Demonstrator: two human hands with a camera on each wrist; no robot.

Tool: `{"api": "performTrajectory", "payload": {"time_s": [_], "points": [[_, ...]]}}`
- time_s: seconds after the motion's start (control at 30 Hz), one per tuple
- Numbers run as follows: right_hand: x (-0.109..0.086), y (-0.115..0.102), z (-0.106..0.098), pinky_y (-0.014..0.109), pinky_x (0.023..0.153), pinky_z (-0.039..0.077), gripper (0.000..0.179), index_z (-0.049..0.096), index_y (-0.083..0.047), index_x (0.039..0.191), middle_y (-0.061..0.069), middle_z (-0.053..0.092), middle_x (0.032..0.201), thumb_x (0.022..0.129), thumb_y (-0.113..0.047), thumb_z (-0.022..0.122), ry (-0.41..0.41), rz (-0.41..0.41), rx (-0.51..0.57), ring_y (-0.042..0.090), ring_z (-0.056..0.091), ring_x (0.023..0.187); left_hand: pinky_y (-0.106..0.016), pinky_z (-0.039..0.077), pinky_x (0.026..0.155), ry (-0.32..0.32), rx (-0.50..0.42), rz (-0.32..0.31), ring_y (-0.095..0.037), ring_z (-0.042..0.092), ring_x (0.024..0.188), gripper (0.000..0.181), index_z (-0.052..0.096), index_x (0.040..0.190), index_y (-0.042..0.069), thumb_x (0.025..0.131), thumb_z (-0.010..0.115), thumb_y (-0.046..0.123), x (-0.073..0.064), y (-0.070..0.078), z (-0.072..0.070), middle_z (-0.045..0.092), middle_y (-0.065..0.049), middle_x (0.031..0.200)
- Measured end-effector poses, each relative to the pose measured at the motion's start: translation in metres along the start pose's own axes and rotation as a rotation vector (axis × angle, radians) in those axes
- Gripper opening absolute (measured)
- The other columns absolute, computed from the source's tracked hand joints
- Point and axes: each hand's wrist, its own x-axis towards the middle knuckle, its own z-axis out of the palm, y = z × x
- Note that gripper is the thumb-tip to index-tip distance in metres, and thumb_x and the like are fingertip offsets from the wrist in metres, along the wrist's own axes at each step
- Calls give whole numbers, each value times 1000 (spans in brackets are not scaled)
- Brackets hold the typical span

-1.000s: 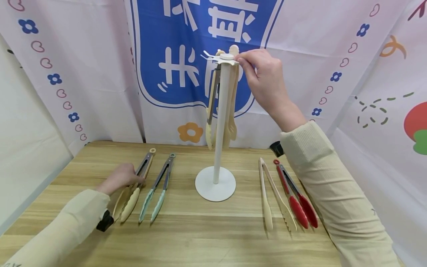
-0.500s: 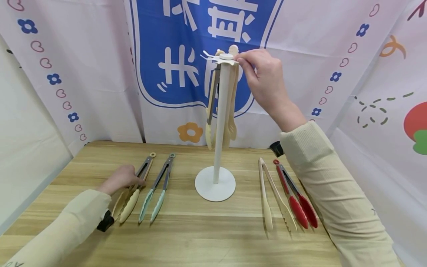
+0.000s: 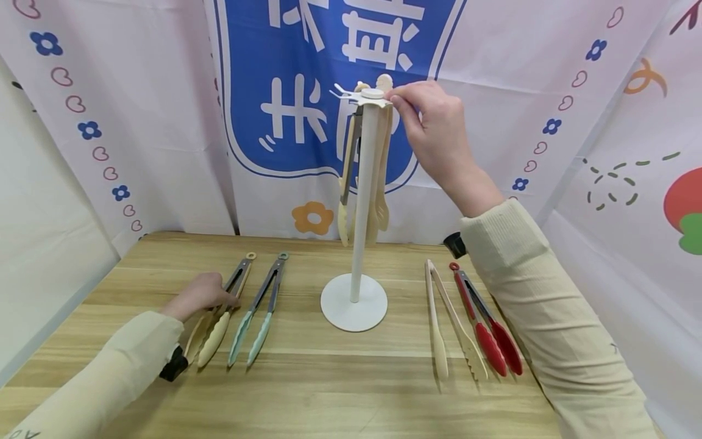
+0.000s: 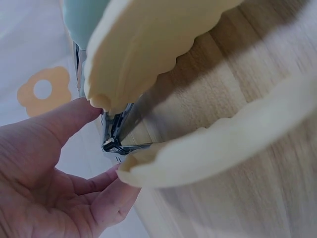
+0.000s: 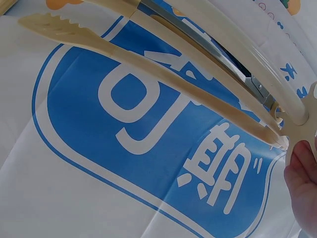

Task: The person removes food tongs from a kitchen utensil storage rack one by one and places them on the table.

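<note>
My left hand (image 3: 200, 296) is at the left of the table, gripping cream-tipped metal tongs (image 3: 215, 339). In the left wrist view its thumb lies on one arm of these tongs and its fingers on the other, and the two scalloped cream tips (image 4: 213, 156) are spread apart. High up, my right hand (image 3: 439, 125) pinches the edge of the hook ring (image 3: 359, 96) on a white utensil stand (image 3: 360, 207). Behind the pole hang metal tongs with a cream tip (image 3: 343, 222) and beige tongs (image 3: 382, 171), better seen in the right wrist view.
Mint-tipped tongs (image 3: 262, 311) lie just right of my left hand. Right of the stand's round base (image 3: 353, 320) are beige tongs (image 3: 439, 329) and red tongs (image 3: 490, 335), beneath my right sleeve (image 3: 540, 292). A printed cloth (image 3: 263, 201) hangs behind the table.
The cream-tipped tongs under my left hand have slid slightly toward me. My right hand and the stand look unchanged.
</note>
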Motion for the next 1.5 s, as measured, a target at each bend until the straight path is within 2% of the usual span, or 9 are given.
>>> {"api": "performTrajectory", "payload": {"time_s": [0.13,0.4,0.53,0.73,0.8,0.9,1.0,1.27,1.5], "points": [[0,-1,-1,30,81,45,25,68,1,98,11,67,95,94,-15,50,-10,24,3,20,58,91,-24,32,45,0,5,2,-8,31,43,39,38,57,13,78,68,27,1,0,0,31,5,49],[0,0,0,30,81,45,24,68,2,97,12,67,94,94,-14,50,1,10,-4,21,58,91,-24,33,45,-27,12,-5,-7,30,42,39,38,57,13,79,67,28,1,2,-3,31,6,49],[0,0,0,30,81,45,25,68,2,97,12,67,94,94,-14,49,-1,12,-2,21,58,91,-25,34,47,-41,12,27,-10,33,47,34,40,64,10,81,64,25,-2,9,-10,36,1,55],[-1,1,0,31,79,45,23,68,2,96,12,68,94,93,-13,50,13,-7,-1,21,58,89,-25,31,47,42,-24,106,-12,34,51,31,41,69,6,85,60,25,7,24,-18,37,-1,59],[-1,1,0,31,79,45,24,68,2,96,12,68,94,93,-13,51,13,-7,-1,21,58,89,-29,37,51,68,-35,147,-17,42,57,32,47,78,0,86,59,29,12,30,-20,45,-6,66],[-1,1,1,31,80,45,23,68,2,96,12,68,93,93,-13,51,21,-17,-1,21,58,89,-40,47,68,113,-51,217,-32,55,80,45,52,101,-10,88,58,32,18,41,-23,57,-22,90],[-1,2,1,32,79,46,23,68,3,95,12,68,92,93,-12,51,31,-34,-1,22,59,88,-49,42,87,151,-69,272,-40,51,105,57,46,120,-13,89,56,34,20,52,-27,53,-29,115],[1,4,-1,31,78,47,20,68,4,95,14,68,93,92,-9,52,14,-32,33,23,59,87,-48,42,89,195,-167,345,-38,51,106,46,48,117,-8,89,57,28,20,79,-30,54,-26,113],[2,8,-4,28,77,47,20,68,3,95,13,68,94,92,-7,52,-13,-56,81,21,59,87,-47,42,89,236,-162,371,-36,52,104,41,51,114,-6,90,57,27,19,91,-30,56,-23,110]]}}
